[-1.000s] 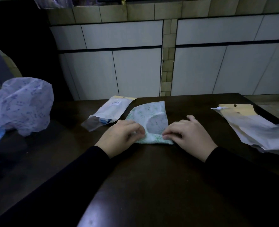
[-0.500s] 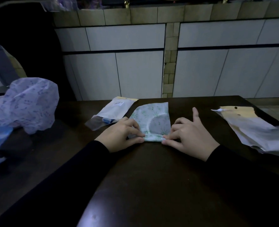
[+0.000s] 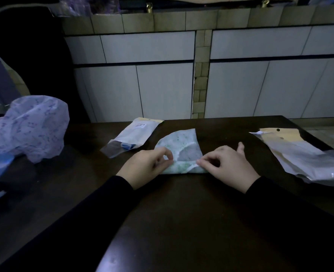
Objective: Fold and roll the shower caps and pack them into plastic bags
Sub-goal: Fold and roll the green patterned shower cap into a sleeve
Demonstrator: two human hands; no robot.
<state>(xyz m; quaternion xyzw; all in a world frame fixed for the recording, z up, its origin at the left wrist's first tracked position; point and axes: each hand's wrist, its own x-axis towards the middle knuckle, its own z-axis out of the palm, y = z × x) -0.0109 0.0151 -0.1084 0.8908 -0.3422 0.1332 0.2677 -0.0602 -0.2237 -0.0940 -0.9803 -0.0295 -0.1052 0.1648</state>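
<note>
Rolling the folded shower cap (image 3: 182, 152) on the dark table (image 3: 182, 222). To the cap's left, the left hand (image 3: 144, 165) pinches the near-left end of the roll between thumb and curled fingers; to its right, the right hand (image 3: 227, 165) pinches the near-right end likewise, its little finger lifted clear. For a good roll, both ends should advance together away from the person, kept tight and level so the tube stays even and air is pressed out toward the free far edge; uneven pull would likely cone the roll and make bagging harder. The cap lies at table centre between the hands: thin, white, translucent film with a faint green print, its near edge turned into a low roll, its far part flat and tapering to a corner. Left of the cap lies a packed plastic bag (image 3: 131, 135); farther left, a heap of loose caps (image 3: 30, 126). Right of the cap, well apart, lie empty plastic bags (image 3: 303, 154).
</note>
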